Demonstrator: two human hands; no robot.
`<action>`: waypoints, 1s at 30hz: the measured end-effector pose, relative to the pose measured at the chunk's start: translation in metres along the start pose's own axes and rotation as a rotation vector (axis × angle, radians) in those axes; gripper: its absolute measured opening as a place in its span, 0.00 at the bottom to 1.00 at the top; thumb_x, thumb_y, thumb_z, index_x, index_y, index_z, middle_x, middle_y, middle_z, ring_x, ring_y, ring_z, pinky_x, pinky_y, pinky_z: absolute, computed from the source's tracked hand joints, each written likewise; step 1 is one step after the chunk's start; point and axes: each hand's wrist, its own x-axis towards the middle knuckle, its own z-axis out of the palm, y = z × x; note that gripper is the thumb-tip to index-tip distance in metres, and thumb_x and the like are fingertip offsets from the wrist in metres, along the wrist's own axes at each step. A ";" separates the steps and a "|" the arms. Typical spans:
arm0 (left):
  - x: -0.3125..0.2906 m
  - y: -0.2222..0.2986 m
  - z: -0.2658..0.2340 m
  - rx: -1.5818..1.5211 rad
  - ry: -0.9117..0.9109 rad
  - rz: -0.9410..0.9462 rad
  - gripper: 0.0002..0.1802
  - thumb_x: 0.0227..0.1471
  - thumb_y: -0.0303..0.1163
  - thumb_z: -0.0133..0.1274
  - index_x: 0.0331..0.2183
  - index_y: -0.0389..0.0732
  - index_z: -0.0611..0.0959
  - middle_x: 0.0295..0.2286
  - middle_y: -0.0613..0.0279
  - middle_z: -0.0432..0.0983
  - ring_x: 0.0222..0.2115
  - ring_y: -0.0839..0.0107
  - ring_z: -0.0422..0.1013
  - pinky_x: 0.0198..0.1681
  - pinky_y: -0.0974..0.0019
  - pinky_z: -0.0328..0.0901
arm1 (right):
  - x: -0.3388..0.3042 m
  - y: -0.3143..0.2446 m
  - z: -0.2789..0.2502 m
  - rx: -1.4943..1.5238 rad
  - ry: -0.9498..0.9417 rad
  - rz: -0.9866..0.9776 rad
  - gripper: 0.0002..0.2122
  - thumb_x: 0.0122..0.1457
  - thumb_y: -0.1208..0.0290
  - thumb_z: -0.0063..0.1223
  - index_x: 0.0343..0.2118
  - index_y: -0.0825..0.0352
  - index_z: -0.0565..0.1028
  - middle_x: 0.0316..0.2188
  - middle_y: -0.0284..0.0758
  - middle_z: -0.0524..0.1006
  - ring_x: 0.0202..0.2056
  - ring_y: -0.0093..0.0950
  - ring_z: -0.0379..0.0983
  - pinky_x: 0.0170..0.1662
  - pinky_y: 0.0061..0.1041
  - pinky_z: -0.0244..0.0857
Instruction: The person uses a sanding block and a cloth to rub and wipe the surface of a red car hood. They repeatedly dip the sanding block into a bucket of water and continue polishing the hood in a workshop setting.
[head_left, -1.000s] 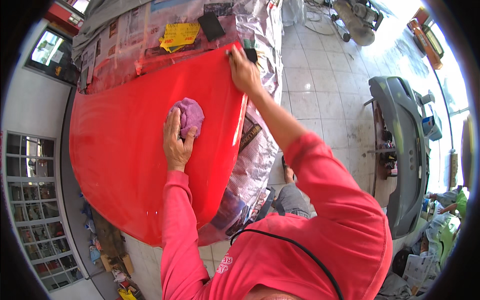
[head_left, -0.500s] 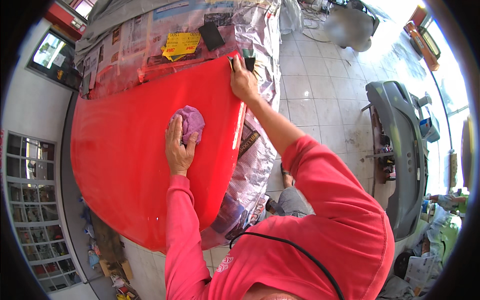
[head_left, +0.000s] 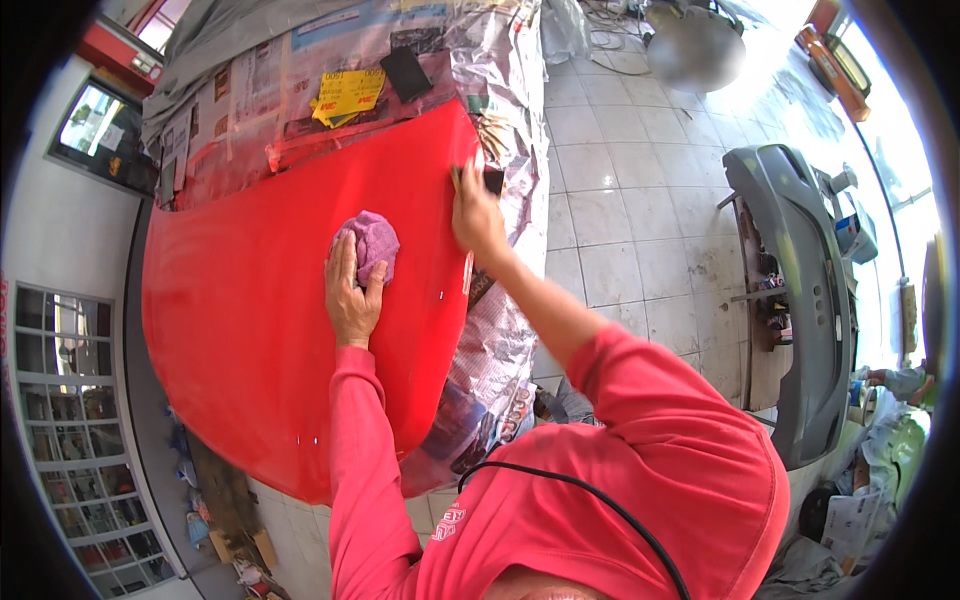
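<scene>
A glossy red car hood (head_left: 250, 300) spreads out in front of me. On its middle my left hand (head_left: 353, 300) presses a bunched purple cloth (head_left: 370, 248), with the fingers along the cloth's left side and the thumb on its near right. My right hand (head_left: 478, 215) grips a small black sanding block (head_left: 493, 181) at the hood's right edge; the fingers are slightly blurred and partly hide the block. Beyond the hood, yellow sandpaper sheets (head_left: 349, 95) lie beside another dark rectangular block (head_left: 405, 74).
Newspaper and plastic masking (head_left: 250, 110) covers the car past the hood and down its right side. A grey bumper (head_left: 805, 320) rests on a stand at the right, over a tiled floor (head_left: 610, 215). A windowed door (head_left: 75, 430) is at the left.
My right hand has slid nearer along the hood's right edge with the sanding block. My left hand stays on the cloth in the same spot on the hood. The view has shifted slightly.
</scene>
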 end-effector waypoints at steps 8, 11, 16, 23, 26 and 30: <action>0.004 0.001 -0.003 -0.046 -0.007 0.018 0.40 0.68 0.54 0.57 0.69 0.37 0.72 0.68 0.49 0.69 0.69 0.49 0.64 0.74 0.44 0.56 | 0.014 0.003 -0.016 -0.062 0.007 -0.030 0.28 0.72 0.70 0.50 0.71 0.76 0.61 0.63 0.65 0.72 0.48 0.61 0.80 0.52 0.54 0.76; 0.009 0.002 0.001 -0.065 -0.022 0.004 0.40 0.68 0.53 0.58 0.69 0.38 0.71 0.68 0.49 0.69 0.70 0.49 0.63 0.74 0.46 0.56 | 0.027 0.006 0.006 -0.076 0.184 0.007 0.25 0.73 0.69 0.45 0.69 0.76 0.62 0.60 0.66 0.73 0.42 0.62 0.81 0.48 0.56 0.76; -0.003 -0.009 -0.004 -0.030 -0.021 0.002 0.39 0.69 0.53 0.56 0.70 0.37 0.71 0.68 0.49 0.68 0.70 0.49 0.64 0.74 0.46 0.56 | -0.098 -0.025 -0.011 0.044 0.058 -0.165 0.30 0.68 0.75 0.49 0.72 0.78 0.60 0.65 0.65 0.69 0.59 0.60 0.75 0.61 0.50 0.72; -0.004 -0.004 -0.006 -0.098 -0.061 -0.018 0.40 0.69 0.52 0.56 0.70 0.36 0.70 0.69 0.50 0.68 0.70 0.50 0.63 0.74 0.47 0.56 | -0.017 -0.016 -0.012 0.071 -0.052 0.097 0.31 0.66 0.74 0.51 0.70 0.79 0.60 0.56 0.65 0.77 0.41 0.59 0.83 0.46 0.52 0.78; 0.002 -0.002 -0.007 -0.112 -0.076 -0.025 0.40 0.69 0.51 0.57 0.70 0.35 0.69 0.69 0.49 0.67 0.70 0.49 0.63 0.74 0.48 0.56 | -0.080 -0.035 -0.027 0.119 -0.137 0.042 0.31 0.66 0.72 0.51 0.71 0.75 0.61 0.61 0.66 0.74 0.44 0.59 0.83 0.48 0.52 0.79; 0.000 -0.013 -0.011 -0.088 -0.075 -0.028 0.41 0.69 0.51 0.57 0.71 0.35 0.68 0.69 0.47 0.66 0.70 0.47 0.62 0.74 0.48 0.56 | -0.138 -0.052 -0.063 0.324 -0.279 -0.047 0.24 0.72 0.69 0.52 0.68 0.69 0.70 0.60 0.57 0.77 0.54 0.53 0.80 0.57 0.47 0.77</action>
